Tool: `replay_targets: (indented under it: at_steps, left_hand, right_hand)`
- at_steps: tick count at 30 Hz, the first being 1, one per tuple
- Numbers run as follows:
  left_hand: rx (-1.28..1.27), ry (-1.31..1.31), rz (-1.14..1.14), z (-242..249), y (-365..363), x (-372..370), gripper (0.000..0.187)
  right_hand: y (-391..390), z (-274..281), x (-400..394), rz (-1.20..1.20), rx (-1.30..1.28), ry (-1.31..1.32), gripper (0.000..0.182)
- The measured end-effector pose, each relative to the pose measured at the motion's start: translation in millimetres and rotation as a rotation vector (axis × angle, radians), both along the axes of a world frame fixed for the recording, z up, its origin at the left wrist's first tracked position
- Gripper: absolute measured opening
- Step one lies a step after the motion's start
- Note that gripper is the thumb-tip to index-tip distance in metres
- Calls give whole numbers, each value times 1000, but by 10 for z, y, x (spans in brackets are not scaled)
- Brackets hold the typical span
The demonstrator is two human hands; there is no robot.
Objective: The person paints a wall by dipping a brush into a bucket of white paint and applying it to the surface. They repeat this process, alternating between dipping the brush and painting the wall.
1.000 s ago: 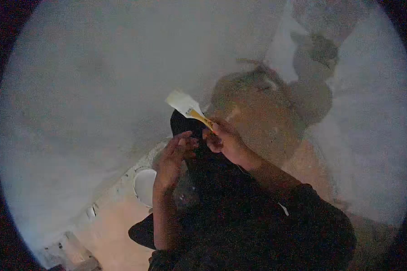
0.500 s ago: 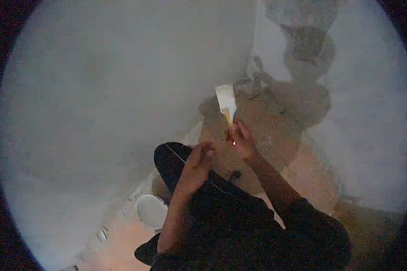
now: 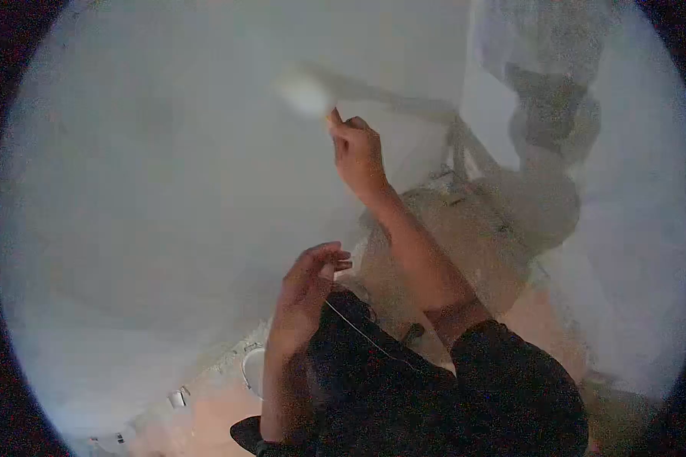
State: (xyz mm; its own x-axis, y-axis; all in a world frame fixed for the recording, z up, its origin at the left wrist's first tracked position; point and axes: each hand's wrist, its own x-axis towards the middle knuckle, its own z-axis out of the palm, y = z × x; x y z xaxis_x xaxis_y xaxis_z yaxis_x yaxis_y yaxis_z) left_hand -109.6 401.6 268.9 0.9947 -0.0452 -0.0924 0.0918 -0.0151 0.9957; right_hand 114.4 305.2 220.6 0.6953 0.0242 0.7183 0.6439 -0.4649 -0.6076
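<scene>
In the head view, the right hand [image 3: 360, 158] is raised in front of the pale left wall [image 3: 160, 152]. Its fingers are closed narrowly around the handle of the brush [image 3: 306, 93]. The head of the brush is a white blur, pointing up and to the left of the picture; whether it touches the wall, I cannot tell.

The left hand [image 3: 309, 283] is lower, near the knee in dark clothing [image 3: 343, 327]. Its fingers are loosely bent and close to each other; whether they hold something, I cannot tell. A thin pale cord [image 3: 367, 335] runs across the dark clothing.

The left forearm stands in front of the white bucket [image 3: 251, 373], so only a part of its rim and side is seen. Farther to the left, a small pale object [image 3: 178, 397] lies near the foot of the wall, too small to name. Between the leg and the right arm there is a small dark thing [image 3: 412, 333], also unclear. Shadows fall on the right wall [image 3: 625, 251] and on the brownish floor [image 3: 457, 244].
</scene>
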Motion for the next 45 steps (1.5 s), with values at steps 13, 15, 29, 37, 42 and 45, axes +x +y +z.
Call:
replay_targets:
  at_steps: [13,15,29,37,42,45]
  left_hand:
    - [100,-159,6,778,724,-460,28]
    - [63,-94,4,658,323,890,27]
    - [44,-79,43,-166,-863,2052,26]
    - [-8,-67,7,1259,-679,1930,27]
    - [34,-65,8,1550,-738,1783,27]
    - [22,-82,1,1719,-778,1724,28]
  right_hand:
    - [130,636,-841,-208,-564,424,18]
    - [-197,642,670,-224,-551,224,14]
    - [-905,126,1690,-153,-66,-43,15]
    - [-666,986,1454,-92,-161,250,20]
    - [-1118,989,1207,-23,-348,302,17]
    - [-1297,1033,1291,44,-555,225,19]
